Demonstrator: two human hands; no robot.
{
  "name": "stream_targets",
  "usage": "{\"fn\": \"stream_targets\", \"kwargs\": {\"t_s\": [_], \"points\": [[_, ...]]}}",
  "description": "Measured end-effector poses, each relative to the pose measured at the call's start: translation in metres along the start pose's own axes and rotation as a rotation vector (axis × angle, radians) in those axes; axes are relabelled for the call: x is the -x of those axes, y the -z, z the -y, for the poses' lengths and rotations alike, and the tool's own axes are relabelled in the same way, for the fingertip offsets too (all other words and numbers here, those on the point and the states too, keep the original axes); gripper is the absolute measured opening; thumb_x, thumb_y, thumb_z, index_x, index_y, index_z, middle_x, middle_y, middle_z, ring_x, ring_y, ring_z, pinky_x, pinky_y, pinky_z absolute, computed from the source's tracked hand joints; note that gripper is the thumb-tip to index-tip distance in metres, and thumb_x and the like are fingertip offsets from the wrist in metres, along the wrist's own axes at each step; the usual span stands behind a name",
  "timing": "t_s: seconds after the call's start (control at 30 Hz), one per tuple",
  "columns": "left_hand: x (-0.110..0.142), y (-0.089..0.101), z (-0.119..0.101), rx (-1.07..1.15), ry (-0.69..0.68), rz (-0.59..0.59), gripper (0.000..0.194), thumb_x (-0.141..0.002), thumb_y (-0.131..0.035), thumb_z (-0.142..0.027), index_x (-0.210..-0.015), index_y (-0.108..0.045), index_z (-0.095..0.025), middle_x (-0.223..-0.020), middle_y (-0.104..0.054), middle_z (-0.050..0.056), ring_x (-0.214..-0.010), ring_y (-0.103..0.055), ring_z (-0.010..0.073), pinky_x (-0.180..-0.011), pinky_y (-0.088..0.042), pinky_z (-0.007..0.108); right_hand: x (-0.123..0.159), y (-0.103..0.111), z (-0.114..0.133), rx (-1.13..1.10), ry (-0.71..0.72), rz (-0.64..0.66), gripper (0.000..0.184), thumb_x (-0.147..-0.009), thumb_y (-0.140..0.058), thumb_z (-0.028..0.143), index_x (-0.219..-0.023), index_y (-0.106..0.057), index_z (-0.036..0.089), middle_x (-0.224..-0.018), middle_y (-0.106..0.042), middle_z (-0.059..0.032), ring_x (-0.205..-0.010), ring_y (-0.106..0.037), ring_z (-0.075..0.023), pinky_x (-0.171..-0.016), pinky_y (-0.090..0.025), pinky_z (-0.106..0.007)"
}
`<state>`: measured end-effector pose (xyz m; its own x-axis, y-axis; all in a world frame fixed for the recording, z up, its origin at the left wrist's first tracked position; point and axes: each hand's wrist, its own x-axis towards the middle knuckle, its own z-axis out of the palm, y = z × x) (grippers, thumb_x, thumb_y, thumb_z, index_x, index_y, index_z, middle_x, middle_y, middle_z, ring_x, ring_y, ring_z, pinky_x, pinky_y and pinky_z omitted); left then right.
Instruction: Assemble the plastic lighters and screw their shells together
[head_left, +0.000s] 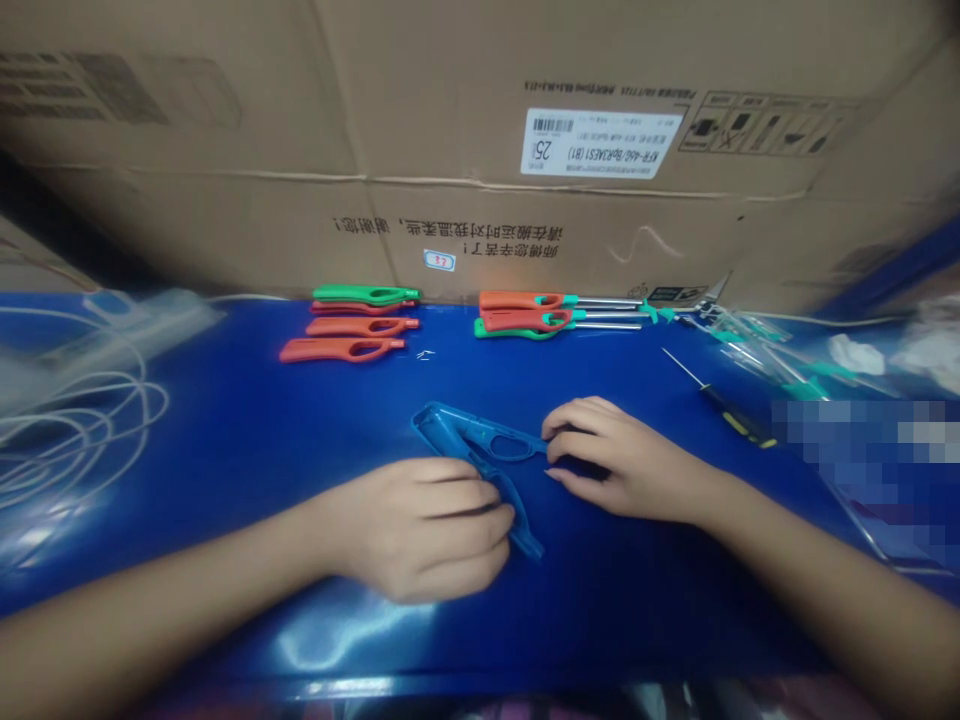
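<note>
Two blue plastic halves of a long-nosed lighter casing meet at their left end and spread apart like a V. My left hand (431, 530) is closed around the nearer casing half (525, 535), hiding its middle. The farther casing half (514, 446) lies hollow side up, its trigger opening in view. At its narrow right end my right hand (611, 455) has its fingers curled, pinching the tip. Beyond my left hand, several orange and green lighter casings (337, 349) are stacked, with a few tiny metal pins (424, 354) beside them.
Lighters with metal tubes (559, 320) lie by the cardboard wall (450, 120). To the right are a screwdriver (720, 405) and a heap of clear-bagged tubes with green parts (780, 355). A coiled white cable (82, 440) occupies the left of the blue table (240, 420).
</note>
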<state>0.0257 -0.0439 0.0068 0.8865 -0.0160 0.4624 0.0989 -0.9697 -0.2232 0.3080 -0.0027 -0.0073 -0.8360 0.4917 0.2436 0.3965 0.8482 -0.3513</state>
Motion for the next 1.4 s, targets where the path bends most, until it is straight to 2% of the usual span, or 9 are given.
{"fn": "stream_targets", "kwargs": {"t_s": [0.17, 0.37, 0.5, 0.63, 0.73, 0.83, 1.03, 1.27, 1.4], "points": [[-0.001, 0.006, 0.000, -0.018, -0.027, -0.046, 0.024, -0.099, -0.052, -0.018, -0.097, -0.076, -0.017, -0.111, -0.078, 0.003, -0.099, -0.073, 0.0188, -0.089, -0.061, 0.028, -0.001, 0.001, -0.002, -0.026, -0.034, 0.037, 0.007, -0.099, -0.053, 0.021, -0.102, -0.060, 0.021, -0.106, -0.064, -0.0066, -0.101, -0.059, -0.0195, -0.092, -0.044, -0.037], [0.005, -0.006, 0.004, 0.040, 0.115, 0.018, 0.024, -0.100, -0.050, -0.015, -0.101, -0.074, -0.015, -0.118, -0.076, 0.007, -0.094, -0.074, 0.0193, -0.077, -0.063, 0.029, -0.001, 0.003, -0.005, 0.017, -0.066, 0.026, 0.010, -0.098, -0.053, 0.019, -0.105, -0.059, 0.021, -0.103, -0.064, -0.0058, -0.097, -0.058, -0.0194, -0.089, -0.044, -0.037], [0.006, -0.011, -0.001, 0.105, 0.092, 0.172, 0.027, -0.102, -0.048, -0.014, -0.113, -0.072, -0.018, -0.134, -0.067, 0.006, -0.112, -0.070, 0.0197, -0.091, -0.061, 0.028, 0.001, 0.007, -0.012, 0.061, -0.093, 0.028, 0.010, -0.097, -0.053, 0.017, -0.102, -0.061, 0.021, -0.103, -0.065, -0.0062, -0.098, -0.060, -0.0200, -0.089, -0.044, -0.037], [0.006, -0.009, 0.002, 0.199, 0.201, 0.158, 0.030, -0.103, -0.047, -0.017, -0.125, -0.067, -0.018, -0.142, -0.061, 0.008, -0.120, -0.066, 0.0200, -0.100, -0.058, 0.031, 0.005, 0.011, -0.018, 0.075, -0.112, 0.019, 0.012, -0.097, -0.052, 0.018, -0.102, -0.063, 0.022, -0.102, -0.066, -0.0061, -0.097, -0.061, -0.0205, -0.088, -0.045, -0.038], [0.013, -0.008, 0.013, 0.178, 0.284, 0.153, 0.034, -0.100, -0.053, -0.020, -0.132, -0.063, -0.018, -0.144, -0.059, 0.010, -0.128, -0.061, 0.0257, -0.109, -0.052, 0.041, 0.007, 0.014, -0.021, 0.089, -0.124, 0.023, 0.014, -0.098, -0.051, 0.017, -0.104, -0.062, 0.022, -0.103, -0.066, -0.0066, -0.098, -0.061, -0.0213, -0.088, -0.045, -0.039], [0.022, -0.010, 0.024, 0.175, 0.407, 0.168, 0.045, -0.097, -0.059, -0.031, -0.140, -0.058, -0.018, -0.140, -0.063, 0.011, -0.133, -0.056, 0.0297, -0.113, -0.047, 0.050, 0.008, 0.016, -0.022, 0.110, -0.141, 0.039, 0.018, -0.098, -0.049, 0.017, -0.111, -0.061, 0.022, -0.107, -0.066, -0.0080, -0.099, -0.060, -0.0227, -0.087, -0.046, -0.040], [0.024, -0.022, 0.021, 0.190, 0.562, 0.118, 0.038, -0.098, -0.059, -0.035, -0.132, -0.065, -0.019, -0.129, -0.071, 0.005, -0.131, -0.058, 0.0274, -0.107, -0.053, 0.044, 0.007, 0.015, -0.013, 0.159, -0.155, 0.024, 0.029, -0.099, -0.050, 0.022, -0.126, -0.060, 0.023, -0.115, -0.062, -0.0108, -0.106, -0.057, -0.0249, -0.091, -0.047, -0.044], [0.013, -0.024, 0.010, 0.163, 0.691, 0.148, 0.040, -0.096, -0.061, -0.048, -0.127, -0.068, -0.024, -0.127, -0.068, 0.009, -0.118, -0.061, 0.0287, -0.096, -0.055, 0.046, -0.006, 0.001, 0.004, 0.144, -0.187, -0.048, 0.021, -0.097, -0.058, 0.037, -0.112, -0.065, 0.022, -0.110, -0.064, -0.0087, -0.103, -0.056, -0.0249, -0.092, -0.044, -0.045], [0.012, -0.023, 0.012, 0.197, 0.698, 0.129, 0.039, -0.096, -0.061, -0.046, -0.127, -0.068, -0.023, -0.124, -0.069, 0.010, -0.115, -0.062, 0.0274, -0.096, -0.055, 0.045, -0.010, -0.005, 0.008, 0.072, -0.252, -0.064, 0.015, -0.095, -0.061, 0.028, -0.109, -0.065, 0.022, -0.107, -0.067, -0.0073, -0.101, -0.057, -0.0234, -0.091, -0.044, -0.042]]}}
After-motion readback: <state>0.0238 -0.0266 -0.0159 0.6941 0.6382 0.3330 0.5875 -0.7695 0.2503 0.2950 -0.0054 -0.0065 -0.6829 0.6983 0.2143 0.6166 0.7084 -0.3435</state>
